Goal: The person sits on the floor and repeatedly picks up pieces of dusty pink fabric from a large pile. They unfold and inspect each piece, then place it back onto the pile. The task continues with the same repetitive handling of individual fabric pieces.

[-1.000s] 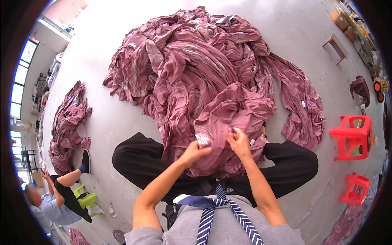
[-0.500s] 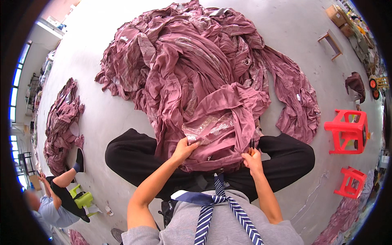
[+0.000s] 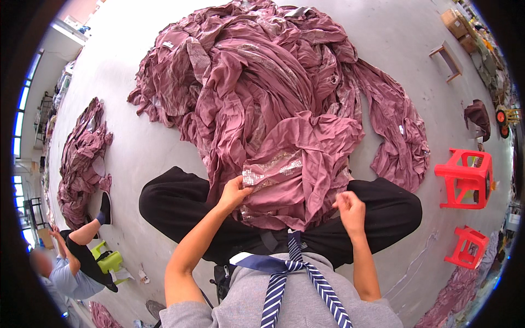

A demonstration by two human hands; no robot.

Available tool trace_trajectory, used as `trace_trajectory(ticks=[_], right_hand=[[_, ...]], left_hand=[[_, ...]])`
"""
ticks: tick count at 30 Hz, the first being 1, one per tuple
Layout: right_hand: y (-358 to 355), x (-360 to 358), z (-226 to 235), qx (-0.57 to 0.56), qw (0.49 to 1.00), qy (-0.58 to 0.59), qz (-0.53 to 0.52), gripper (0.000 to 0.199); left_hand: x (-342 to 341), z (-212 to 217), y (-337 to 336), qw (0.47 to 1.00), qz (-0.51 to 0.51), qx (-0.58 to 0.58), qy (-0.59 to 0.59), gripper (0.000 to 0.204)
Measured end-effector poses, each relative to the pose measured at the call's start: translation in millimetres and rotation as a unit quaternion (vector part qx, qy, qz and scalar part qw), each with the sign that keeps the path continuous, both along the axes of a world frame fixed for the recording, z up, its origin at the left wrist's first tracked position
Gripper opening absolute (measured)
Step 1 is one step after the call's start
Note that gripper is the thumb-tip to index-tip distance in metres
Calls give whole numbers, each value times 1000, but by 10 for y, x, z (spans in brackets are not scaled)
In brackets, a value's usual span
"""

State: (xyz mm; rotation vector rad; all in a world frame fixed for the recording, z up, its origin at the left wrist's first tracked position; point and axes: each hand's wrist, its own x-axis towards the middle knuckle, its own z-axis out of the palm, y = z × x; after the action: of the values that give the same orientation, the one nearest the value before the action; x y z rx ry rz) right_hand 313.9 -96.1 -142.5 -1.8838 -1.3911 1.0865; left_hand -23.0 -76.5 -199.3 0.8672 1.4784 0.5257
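A dusty-pink cloth point(image 3: 284, 191) with a band of silvery sequins lies across my lap, joined to a large heap of the same crumpled fabric point(image 3: 262, 82) in front of me. My left hand point(image 3: 234, 195) is closed on the cloth's left edge beside the sequin band, thumb on top. Just off the cloth's right side is my right hand point(image 3: 351, 212), with curled fingers held together above my right leg. Whatever it may hold is hidden by the fingers.
Two red plastic stools point(image 3: 466, 177) stand at the right, with a small wooden stool point(image 3: 447, 61) farther off. Another pink fabric pile point(image 3: 82, 164) lies at the left, near a seated person point(image 3: 76, 273) and a green stool point(image 3: 111, 261). Cardboard boxes point(image 3: 456, 23) sit at the far right.
My right hand has lifted off the cloth's edge and moved slightly right; a dark slim thing seen at its fingers earlier no longer shows. My left hand has shifted slightly left, still gripping cloth.
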Motion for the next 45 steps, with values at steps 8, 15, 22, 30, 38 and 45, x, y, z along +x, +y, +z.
trace_trajectory(ticks=[8, 15, 22, 30, 38, 45], right_hand=[[649, -420, -276, 23, 996, -44, 67, 24], [1182, -686, -635, 134, 961, -214, 112, 67], [1097, -1029, -146, 114, 938, 105, 310, 61], [1566, -389, 311, 175, 976, 110, 70, 15], [1750, 818, 276, 291, 949, 45, -112, 11], [1493, -18, 480, 233, 965, 24, 115, 49]], left_hand=[[42, 75, -21, 985, 79, -17, -153, 55], [26, 135, -33, 976, 60, -6, -209, 81], [129, 177, 179, 973, 19, 21, -228, 68], [397, -100, 428, 973, -168, 155, -33, 30], [462, -395, 452, 994, -24, 39, -97, 14], [667, 552, 1033, 962, -29, 241, -123, 11]])
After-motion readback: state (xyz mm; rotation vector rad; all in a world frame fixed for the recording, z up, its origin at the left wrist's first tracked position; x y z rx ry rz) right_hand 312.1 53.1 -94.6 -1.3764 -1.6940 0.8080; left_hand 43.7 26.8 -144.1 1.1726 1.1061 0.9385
